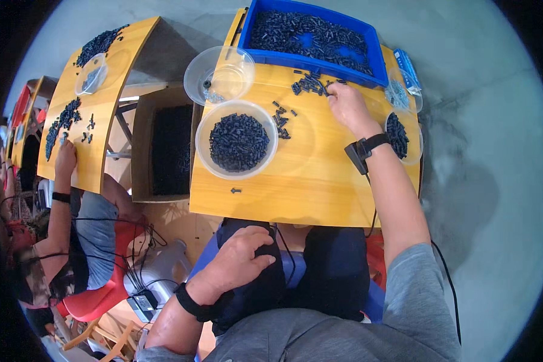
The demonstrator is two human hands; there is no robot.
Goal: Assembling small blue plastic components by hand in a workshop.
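Note:
My right hand [349,107] reaches to the far side of the yellow table, its fingertips bent together at a loose pile of small black cylindrical parts [309,83]. Whatever sits between those fingertips is too small to make out. On my left thigh lies my left hand [242,256], fingers loosely stretched and holding nothing. A smaller scatter of black parts [282,123] is left of the pile. Beside it stands a clear round tub [204,158] full of the same black parts. One single black part [236,190] lies near the front edge.
A blue bin [314,58] of black parts stands at the back. Clear tubs sit at the left [190,78] and right edges [417,151]. A cardboard box [140,175] stands left of the table. Further left, another person's hand [66,158] works at a second table [117,90].

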